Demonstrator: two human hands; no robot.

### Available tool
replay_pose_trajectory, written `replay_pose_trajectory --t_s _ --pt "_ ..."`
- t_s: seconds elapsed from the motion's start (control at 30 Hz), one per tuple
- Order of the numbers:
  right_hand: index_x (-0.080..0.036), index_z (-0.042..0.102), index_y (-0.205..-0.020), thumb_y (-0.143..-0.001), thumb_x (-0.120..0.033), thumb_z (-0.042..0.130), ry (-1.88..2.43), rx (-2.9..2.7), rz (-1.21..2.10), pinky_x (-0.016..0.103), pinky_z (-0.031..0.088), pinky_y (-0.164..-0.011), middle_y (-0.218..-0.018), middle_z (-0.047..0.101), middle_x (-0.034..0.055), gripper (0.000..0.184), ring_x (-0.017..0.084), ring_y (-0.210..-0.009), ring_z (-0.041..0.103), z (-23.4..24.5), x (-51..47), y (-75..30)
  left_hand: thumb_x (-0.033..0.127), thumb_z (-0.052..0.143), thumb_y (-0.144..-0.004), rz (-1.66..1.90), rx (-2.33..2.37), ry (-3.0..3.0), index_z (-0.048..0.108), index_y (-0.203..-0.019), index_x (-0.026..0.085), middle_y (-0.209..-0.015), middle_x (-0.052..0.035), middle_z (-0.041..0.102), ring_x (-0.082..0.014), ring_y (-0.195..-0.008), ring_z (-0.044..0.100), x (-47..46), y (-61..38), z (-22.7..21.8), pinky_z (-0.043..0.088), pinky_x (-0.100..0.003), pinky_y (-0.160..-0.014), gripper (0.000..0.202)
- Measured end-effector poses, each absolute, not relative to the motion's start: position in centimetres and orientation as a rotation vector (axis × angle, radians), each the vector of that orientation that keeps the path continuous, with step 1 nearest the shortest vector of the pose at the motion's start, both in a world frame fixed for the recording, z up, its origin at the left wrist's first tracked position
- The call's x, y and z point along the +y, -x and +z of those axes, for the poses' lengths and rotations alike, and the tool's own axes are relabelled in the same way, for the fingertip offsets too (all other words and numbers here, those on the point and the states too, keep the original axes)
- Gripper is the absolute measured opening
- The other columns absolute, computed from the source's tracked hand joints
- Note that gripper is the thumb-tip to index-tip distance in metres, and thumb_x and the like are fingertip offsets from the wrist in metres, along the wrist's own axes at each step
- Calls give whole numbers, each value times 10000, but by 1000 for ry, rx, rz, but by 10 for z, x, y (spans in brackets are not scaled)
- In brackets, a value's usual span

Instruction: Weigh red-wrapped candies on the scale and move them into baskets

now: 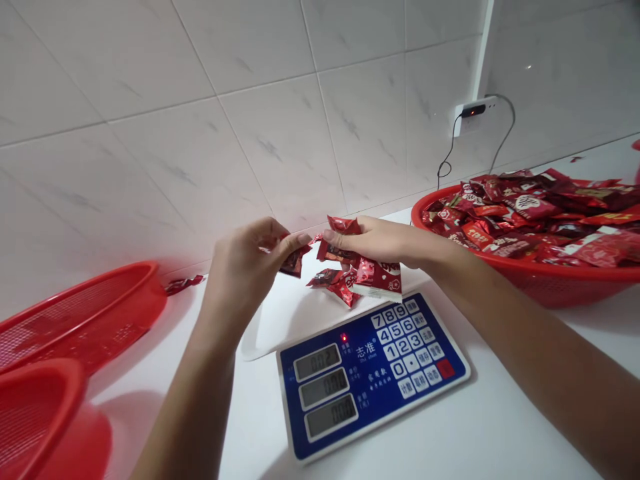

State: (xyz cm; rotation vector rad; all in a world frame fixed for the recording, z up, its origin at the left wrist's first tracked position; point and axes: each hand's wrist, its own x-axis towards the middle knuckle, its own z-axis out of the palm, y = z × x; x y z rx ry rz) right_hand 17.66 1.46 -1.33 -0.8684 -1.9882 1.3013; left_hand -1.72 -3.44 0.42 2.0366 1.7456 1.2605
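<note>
Over the white pan (280,317) of a blue digital scale (370,380), my two hands are close together. My left hand (250,257) is closed on a small dark red wrapped candy (296,262), pinched between thumb and fingers. Several red wrapped candies (340,250) are gripped in my right hand (370,239), whose fingers are partly hidden behind them. Just below, more red candy packets (345,287) and a larger red packet with a white edge (380,279) lie on the pan or hang over it. The scale's displays are lit dimly.
At right a red basket (560,287) is heaped with red wrapped candies (530,207). Two red plastic baskets (115,300) stand at left, with a single wrapped candy (184,285) beside them. A tiled wall (270,120) with a socket (463,123) and cables rises behind.
</note>
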Motion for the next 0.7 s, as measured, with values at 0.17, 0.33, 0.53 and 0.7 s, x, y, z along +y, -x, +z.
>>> replay_pose_trajectory --t_s 0.17,0.33,0.53,0.7 --pt "-181 587 -796 -987 -500 520 962 -1889 1185 230 361 -520 -688 588 5 378 106 -555 495 -20 25 -174 500 621 -785 665 1944 -2244 674 -578 236 -566 -36 698 -211 -546 605 -25 25 -1 389 -293 -532 339" --pt "-189 546 -756 -968 -548 539 977 -1732 1016 237 369 -547 -656 533 -9 417 109 -569 471 -24 28 -166 553 564 -823 967 1861 -2256 747 -865 232 -878 -74 784 -263 -788 680 -30 13 -1 461 -335 -693 373" --pt "-200 673 -1010 -966 -562 536 773 -1557 1023 237 472 -679 -910 666 44 390 137 -776 596 -22 16 -155 587 607 -843 909 1592 -2230 673 -798 207 -698 -35 708 -209 -647 641 -45 -11 0 405 -281 -536 388" --pt "-218 670 -1125 -984 -541 517 767 -1491 886 236 501 -650 -935 648 43 384 129 -742 614 -18 19 -160 390 677 -833 1215 1615 -2236 656 -839 230 -720 5 697 -184 -653 659 -46 -10 0 453 -287 -577 162"
